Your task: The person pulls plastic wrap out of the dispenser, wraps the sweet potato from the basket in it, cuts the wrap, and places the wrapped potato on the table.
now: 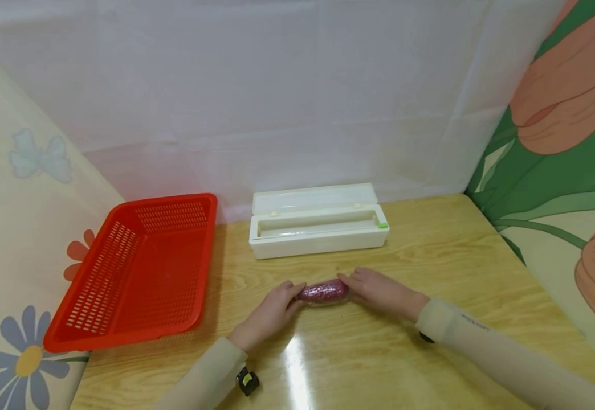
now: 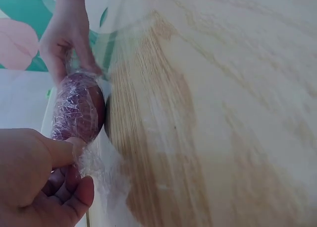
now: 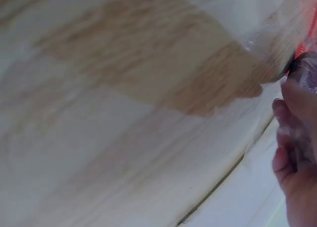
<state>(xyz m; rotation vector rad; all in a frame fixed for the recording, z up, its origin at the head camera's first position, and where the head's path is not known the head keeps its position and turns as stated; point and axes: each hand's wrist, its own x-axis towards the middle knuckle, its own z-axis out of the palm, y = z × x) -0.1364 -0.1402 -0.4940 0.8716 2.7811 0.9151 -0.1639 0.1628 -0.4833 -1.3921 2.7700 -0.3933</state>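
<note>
A purple-red oblong item (image 1: 324, 291), which looks like a sweet potato, is wrapped in clear cling film (image 2: 101, 175). It lies crosswise between the two hands, just above or on the table; which of these I cannot tell. My left hand (image 1: 269, 316) pinches the gathered film at its left end, with loose film trailing below the fingers in the left wrist view. At the other end, my right hand (image 1: 382, 291) holds the film between thumb and fingers. In the right wrist view, the item is mostly cut off at the right edge, beside the right hand (image 3: 299, 152).
Behind the hands stands a white cling film box (image 1: 323, 245) with its lid raised. A red plastic basket (image 1: 207, 267) sits at the left of the wooden table (image 1: 482, 273). A white cloth (image 1: 297, 102) hangs behind, with patterned panels on both sides.
</note>
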